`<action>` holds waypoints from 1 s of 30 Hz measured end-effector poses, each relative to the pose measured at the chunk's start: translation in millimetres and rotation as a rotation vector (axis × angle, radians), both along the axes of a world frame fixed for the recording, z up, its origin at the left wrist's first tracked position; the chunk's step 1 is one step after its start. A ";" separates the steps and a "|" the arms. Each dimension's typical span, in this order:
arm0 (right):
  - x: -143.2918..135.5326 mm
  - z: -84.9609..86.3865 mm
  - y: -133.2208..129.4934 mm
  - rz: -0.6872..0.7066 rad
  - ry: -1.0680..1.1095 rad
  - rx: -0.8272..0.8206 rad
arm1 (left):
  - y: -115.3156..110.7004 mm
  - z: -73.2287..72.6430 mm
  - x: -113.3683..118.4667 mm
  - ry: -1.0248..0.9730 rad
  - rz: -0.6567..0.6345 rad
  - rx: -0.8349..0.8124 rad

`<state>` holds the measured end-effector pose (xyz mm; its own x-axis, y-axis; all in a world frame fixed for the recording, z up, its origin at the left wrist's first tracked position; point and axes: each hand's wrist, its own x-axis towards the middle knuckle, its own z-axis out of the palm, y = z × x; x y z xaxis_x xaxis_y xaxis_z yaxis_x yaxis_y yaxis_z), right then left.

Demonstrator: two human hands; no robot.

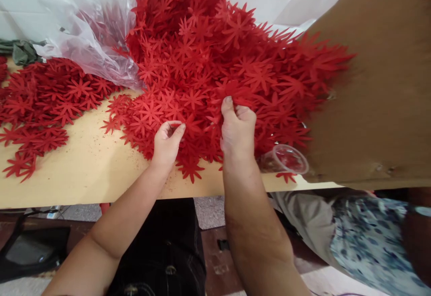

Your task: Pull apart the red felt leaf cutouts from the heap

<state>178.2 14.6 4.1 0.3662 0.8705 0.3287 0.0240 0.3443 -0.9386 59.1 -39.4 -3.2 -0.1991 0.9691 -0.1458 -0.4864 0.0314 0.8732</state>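
**Both Hands at the Front of the Red Star-Petal Heap**

Head view. The heap of red pieces (198,58) stands on the counter (89,154), directly ahead of the person. Each piece has narrow petals radiating from a centre, so it has no single long axis; the pieces lie at mixed angles. The red piece (235,90) at the right hand (238,123) spreads crosswise above the thumb; its petals are blurred.

Right grip: closed, thumb pressed over the curled index finger, holding that piece. Left grip: thumb and index finger of the left hand (167,142) form a small ring, tips nearly together beside a red petal. Whether they have closed on it cannot be told.

Right forearm: extends nearly straight forward, knuckles up. Left forearm: runs diagonally inward from the lower left, hand lower in view than the right.

A clear cup (267,162) lies tipped at the counter's front edge, right of the right forearm.
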 end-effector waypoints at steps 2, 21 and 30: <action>-0.7 0.4 -4.4 0.037 0.011 -0.018 | 0.0 0.2 0.0 -0.024 -0.025 -0.025; 1.7 0.3 -35.3 0.330 0.295 -0.211 | 1.5 -8.0 -0.6 0.190 -0.023 0.076; -3.9 4.4 -29.0 0.319 0.453 -0.269 | 40.9 13.2 -31.9 0.449 0.142 0.234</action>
<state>174.4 -14.4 8.6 0.1263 0.9910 -0.0449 -0.4622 0.0187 -0.8866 27.2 1.5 10.0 -0.3241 0.9244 0.2013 -0.0476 -0.2285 0.9724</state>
